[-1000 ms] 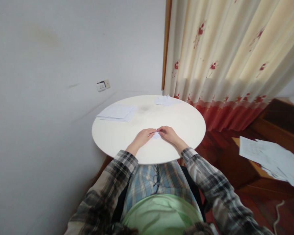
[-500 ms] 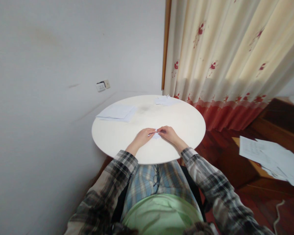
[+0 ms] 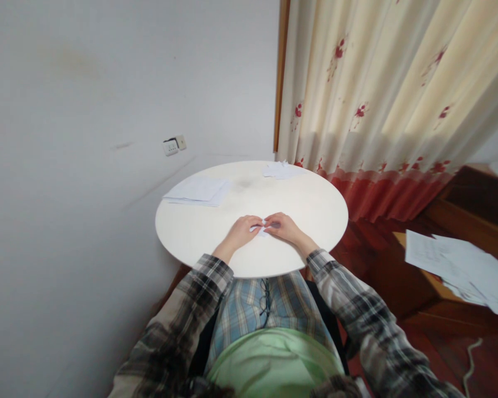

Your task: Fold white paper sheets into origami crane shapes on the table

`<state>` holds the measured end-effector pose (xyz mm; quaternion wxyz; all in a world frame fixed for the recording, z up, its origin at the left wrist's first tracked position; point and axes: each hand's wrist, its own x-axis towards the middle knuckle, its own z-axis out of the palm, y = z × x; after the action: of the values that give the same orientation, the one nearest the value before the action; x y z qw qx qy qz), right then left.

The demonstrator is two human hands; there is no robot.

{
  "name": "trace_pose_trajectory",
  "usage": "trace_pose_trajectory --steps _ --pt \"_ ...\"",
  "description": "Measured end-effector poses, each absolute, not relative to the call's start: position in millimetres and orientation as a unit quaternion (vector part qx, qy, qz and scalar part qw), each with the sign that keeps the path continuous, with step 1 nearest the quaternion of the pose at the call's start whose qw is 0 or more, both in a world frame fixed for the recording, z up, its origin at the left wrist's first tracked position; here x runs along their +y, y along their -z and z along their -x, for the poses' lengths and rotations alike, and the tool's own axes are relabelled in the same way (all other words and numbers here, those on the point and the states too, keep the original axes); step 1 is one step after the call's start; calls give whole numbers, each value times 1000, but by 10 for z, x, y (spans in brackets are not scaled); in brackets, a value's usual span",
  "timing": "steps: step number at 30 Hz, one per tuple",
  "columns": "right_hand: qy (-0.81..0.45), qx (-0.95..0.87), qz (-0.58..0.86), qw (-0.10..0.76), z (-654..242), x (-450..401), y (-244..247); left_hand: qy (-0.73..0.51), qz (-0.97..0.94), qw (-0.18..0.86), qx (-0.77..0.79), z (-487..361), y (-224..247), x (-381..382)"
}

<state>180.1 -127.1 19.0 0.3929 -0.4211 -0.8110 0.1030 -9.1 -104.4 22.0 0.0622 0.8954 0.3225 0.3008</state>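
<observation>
A small piece of white paper (image 3: 263, 231) is pinched between my two hands, low over the front half of the round white table (image 3: 307, 204). My left hand (image 3: 243, 230) closes on its left side, thumb and fingers bent together. From the right, the fingertips of my right hand (image 3: 284, 228) grip the same paper, almost touching the left fingertips. Most of the paper is covered by my fingers, so its exact shape and folds cannot be made out.
A stack of paper sheets (image 3: 197, 190) lies at the table's left. Smaller paper pieces (image 3: 283, 169) sit near its far edge. Loose sheets (image 3: 460, 265) rest on wooden furniture at right. The wall (image 3: 87, 193) borders the left side; a floral curtain (image 3: 369, 110) hangs behind.
My fingertips have shifted slightly around the small paper, and a bit less of it shows between them. Both arms stay in nearly the same place.
</observation>
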Motion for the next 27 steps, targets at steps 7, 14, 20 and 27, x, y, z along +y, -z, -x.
trace_pose_trajectory --steps 7,14,20,27 --pt "-108 -807 435 385 -1800 -1277 -191 -291 -894 53 335 96 -252 -1063" --pt "-76 -816 434 376 -1799 -1280 -203 -283 -893 34 349 101 -246 -1066" --pt "-57 -822 430 369 -1805 -1241 -179 -291 -892 32 343 100 -249 -1069" --pt "-54 -823 431 367 -1812 -1234 -162 -287 -891 39 350 100 -261 -1080"
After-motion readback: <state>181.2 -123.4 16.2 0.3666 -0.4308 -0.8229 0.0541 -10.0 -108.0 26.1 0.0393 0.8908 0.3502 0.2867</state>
